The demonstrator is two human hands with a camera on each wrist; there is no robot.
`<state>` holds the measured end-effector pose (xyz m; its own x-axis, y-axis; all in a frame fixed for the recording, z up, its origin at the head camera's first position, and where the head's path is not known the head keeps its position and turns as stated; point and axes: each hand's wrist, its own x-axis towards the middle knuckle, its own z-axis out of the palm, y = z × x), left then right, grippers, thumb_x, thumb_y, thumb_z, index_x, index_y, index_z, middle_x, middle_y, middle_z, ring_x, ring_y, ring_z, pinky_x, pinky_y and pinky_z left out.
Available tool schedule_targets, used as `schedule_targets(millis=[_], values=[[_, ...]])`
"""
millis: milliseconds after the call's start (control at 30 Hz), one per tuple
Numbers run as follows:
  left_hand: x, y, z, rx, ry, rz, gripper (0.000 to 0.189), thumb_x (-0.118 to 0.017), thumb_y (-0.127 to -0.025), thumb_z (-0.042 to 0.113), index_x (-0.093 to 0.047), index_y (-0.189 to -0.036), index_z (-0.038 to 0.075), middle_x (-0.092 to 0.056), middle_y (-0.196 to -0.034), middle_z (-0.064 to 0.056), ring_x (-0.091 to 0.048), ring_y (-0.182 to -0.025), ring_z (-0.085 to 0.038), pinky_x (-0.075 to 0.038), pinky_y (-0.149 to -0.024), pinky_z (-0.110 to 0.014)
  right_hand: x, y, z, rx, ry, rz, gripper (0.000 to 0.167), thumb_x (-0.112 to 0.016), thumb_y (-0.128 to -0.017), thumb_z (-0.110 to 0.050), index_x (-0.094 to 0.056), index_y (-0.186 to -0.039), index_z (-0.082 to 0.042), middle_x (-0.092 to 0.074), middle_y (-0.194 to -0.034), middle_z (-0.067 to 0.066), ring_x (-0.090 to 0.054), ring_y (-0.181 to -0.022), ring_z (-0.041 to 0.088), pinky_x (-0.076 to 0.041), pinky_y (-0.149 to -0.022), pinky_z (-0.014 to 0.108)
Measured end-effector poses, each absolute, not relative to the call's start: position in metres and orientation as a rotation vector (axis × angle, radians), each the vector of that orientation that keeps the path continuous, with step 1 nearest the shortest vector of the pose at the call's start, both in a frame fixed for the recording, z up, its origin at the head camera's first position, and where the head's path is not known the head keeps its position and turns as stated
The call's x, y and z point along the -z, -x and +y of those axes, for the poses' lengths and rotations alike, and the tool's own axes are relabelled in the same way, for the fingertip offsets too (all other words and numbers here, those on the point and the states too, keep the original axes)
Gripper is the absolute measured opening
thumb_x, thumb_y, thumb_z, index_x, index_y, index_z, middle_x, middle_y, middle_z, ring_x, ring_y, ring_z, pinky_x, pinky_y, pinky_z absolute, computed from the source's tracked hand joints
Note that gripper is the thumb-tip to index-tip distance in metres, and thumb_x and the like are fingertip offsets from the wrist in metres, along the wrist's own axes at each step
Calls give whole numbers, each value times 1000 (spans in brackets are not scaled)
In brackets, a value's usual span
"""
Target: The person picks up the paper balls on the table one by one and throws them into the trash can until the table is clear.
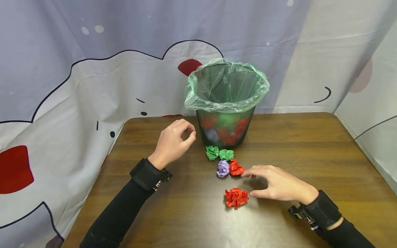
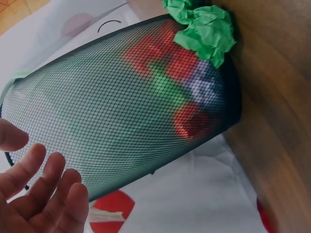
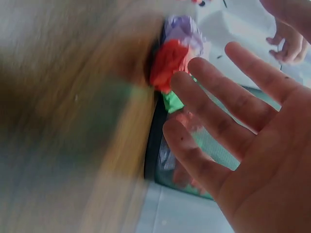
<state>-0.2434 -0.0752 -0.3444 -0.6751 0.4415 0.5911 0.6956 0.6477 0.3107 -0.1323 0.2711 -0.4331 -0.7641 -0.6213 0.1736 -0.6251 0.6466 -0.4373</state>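
Observation:
My left hand (image 1: 174, 142) hovers left of the mesh bin with loosely bent fingers and nothing in them; the left wrist view shows its fingertips (image 2: 73, 194) before the mesh. My right hand (image 1: 277, 182) is spread over the table, its fingers straight in the right wrist view and the palm bare. Nearest to it are a crumpled red paper ball (image 1: 236, 167) at the index fingertip and another red paper ball (image 1: 236, 198) left of the thumb. A purple paper ball (image 1: 223, 168) sits beside the first red one. Two green paper balls (image 1: 212, 153) lie at the bin's foot.
The black mesh bin (image 2: 121, 107) stands at the table's back, lined with a green plastic bag (image 1: 227, 106) folded over its rim. Red, green and purple paper balls show through its lower wall. Behind the wooden table (image 1: 310, 148) hangs a printed curtain (image 1: 124, 79).

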Motion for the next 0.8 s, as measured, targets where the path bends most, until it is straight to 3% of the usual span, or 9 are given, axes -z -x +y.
schedule_targets(millis=[267, 533, 800], values=[[357, 241, -76, 736, 877, -2437, 6, -62, -91, 22, -66, -88, 20, -62, -86, 7, -61, -85, -13, -51, -71, -34, 435, 124, 253, -677, -1089, -2861, 56, -80, -80, -52, -62, -130, -36, -58, -130, -24, -59, -118, 7, -50, -97, 41], [371, 239, -78, 731, 887, -2484, 6, -62, -92, 24, -66, -89, 20, -65, -88, 4, -61, -86, -12, -52, -73, -35, 439, 121, 234, -666, -1178, -2911, 67, -81, -78, -52, -57, -138, -34, -57, -141, -11, -55, -130, 13, -48, -103, 45], [380, 237, -78, 726, 900, -2506, 7, -62, -92, 25, -67, -90, 20, -64, -89, 5, -61, -86, -12, -52, -71, -34, 447, 122, 220, -565, -1320, -2895, 66, -80, -80, -45, -55, -141, -41, -58, -139, -10, -56, -125, 13, -50, -97, 47]])
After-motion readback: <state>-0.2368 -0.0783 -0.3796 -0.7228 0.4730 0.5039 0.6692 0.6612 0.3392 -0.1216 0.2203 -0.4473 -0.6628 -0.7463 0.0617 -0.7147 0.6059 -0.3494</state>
